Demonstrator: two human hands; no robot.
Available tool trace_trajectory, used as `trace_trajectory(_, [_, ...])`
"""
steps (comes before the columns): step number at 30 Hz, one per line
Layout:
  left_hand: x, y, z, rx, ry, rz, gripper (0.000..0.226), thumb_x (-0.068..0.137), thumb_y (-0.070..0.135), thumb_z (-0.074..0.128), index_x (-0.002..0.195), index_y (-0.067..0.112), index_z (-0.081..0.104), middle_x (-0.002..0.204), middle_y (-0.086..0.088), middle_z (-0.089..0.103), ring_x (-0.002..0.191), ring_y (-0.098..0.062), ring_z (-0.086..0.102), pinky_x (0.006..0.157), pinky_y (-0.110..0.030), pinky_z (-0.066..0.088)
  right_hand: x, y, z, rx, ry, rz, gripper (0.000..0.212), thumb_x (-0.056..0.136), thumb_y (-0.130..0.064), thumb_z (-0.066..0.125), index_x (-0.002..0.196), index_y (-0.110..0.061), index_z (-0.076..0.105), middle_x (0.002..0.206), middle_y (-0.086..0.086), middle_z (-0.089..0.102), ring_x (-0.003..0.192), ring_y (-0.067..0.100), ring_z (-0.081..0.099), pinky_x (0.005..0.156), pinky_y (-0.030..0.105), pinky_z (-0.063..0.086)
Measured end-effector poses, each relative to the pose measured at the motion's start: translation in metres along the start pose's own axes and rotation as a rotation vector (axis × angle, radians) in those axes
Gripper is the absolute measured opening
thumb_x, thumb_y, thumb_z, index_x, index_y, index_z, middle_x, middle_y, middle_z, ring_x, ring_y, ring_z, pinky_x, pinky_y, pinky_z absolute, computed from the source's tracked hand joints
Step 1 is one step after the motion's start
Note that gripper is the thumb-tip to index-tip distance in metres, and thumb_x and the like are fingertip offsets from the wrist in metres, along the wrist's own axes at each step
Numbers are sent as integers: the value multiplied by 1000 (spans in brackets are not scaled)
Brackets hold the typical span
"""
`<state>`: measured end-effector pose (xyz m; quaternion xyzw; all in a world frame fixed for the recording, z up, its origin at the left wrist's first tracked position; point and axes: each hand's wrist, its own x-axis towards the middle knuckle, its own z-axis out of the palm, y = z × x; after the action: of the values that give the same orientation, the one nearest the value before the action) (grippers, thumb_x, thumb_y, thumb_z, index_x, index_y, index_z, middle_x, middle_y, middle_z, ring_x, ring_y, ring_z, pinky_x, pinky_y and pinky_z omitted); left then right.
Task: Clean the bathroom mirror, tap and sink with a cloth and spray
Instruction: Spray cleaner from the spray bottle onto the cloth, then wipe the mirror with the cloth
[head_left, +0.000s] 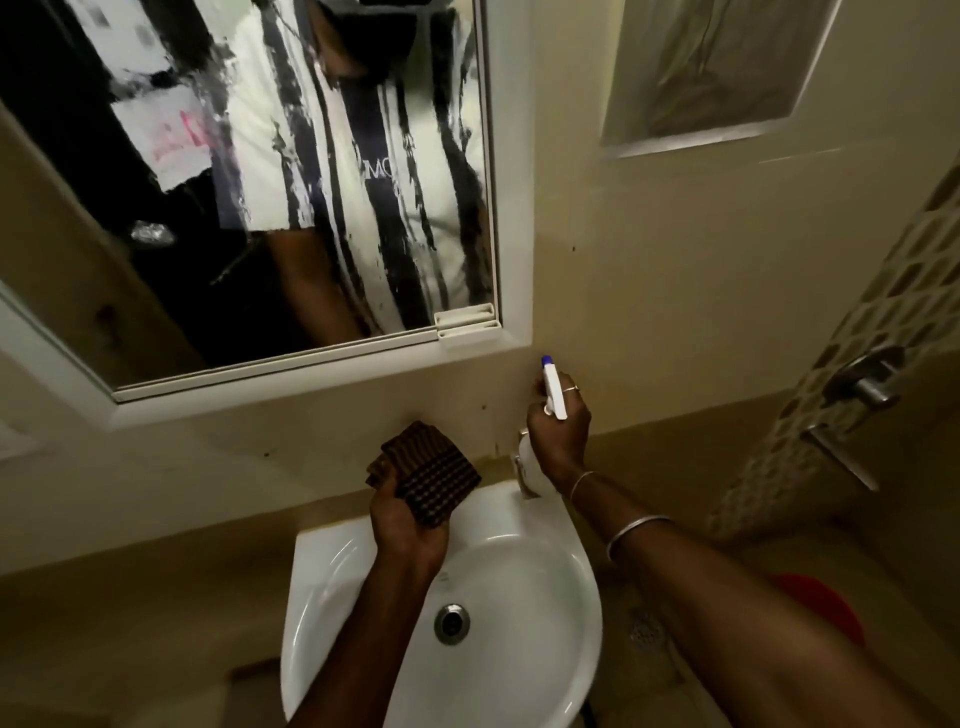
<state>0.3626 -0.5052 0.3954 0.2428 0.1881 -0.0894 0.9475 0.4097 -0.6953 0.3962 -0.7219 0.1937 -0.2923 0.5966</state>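
A white-framed mirror (270, 171) hangs on the wall at upper left, its glass streaked with wet foam and runs. Below it is a white sink (550, 613) with a metal drain (452, 623). My left hand (408, 525) grips a folded brown checked cloth (428, 475) above the sink's back rim. My right hand (561, 426) grips a white spray bottle (551, 392) with a blue nozzle tip, pointing up toward the mirror's lower right corner. The tap (522, 462) is mostly hidden behind my right hand and the bottle.
A recessed wall niche (722, 73) is at upper right. A metal shower valve (867, 384) sits on the patterned tile strip at right. A red bucket (826, 603) stands on the floor beyond my right forearm, near a floor drain (647, 631).
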Motion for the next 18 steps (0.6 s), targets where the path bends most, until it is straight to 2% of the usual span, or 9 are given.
trace_trajectory(2, [2,-4,-2,-12,7,6,38,108,34,41,127,12,65,129,-12,70,116,-28,68,99,-50,51,2,3,1,-9,-2,-15,37,82,5,57,112,-13,69,96,3,69,88,23,65,80,27,51])
trace_trajectory(6, [6,-13,-3,-6,-2,-18,37,107,34,42,125,14,67,126,-10,73,119,-28,66,116,-54,39,3,9,0,-41,-16,-31,40,82,-1,61,119,-13,67,100,3,68,89,22,65,83,37,58])
trace_trajectory(10, [5,-18,2,2,-40,-29,38,107,35,40,127,15,66,126,-10,73,127,-30,61,121,-57,31,1,13,1,-97,-26,-54,45,81,-7,66,126,-12,62,101,0,58,86,26,60,80,48,59])
trace_trajectory(13, [3,-17,4,-11,-51,-43,39,107,35,40,126,14,67,126,-11,73,128,-31,60,122,-58,29,-1,20,-1,-143,-47,-49,53,83,-15,71,134,-14,59,112,-4,49,95,25,60,85,50,59])
trace_trajectory(16, [1,-14,5,-2,-46,-51,40,107,36,39,126,13,67,125,-11,73,126,-31,62,122,-59,28,-4,25,-7,-197,-80,-45,67,81,-39,72,142,-22,51,127,-3,50,110,24,60,94,50,57])
trace_trajectory(18, [-3,-11,5,6,-49,-52,40,107,37,40,125,14,67,124,-10,74,122,-30,65,122,-58,30,-12,25,-13,-273,-76,-46,83,79,-48,75,149,-21,41,143,2,46,125,27,54,104,51,52])
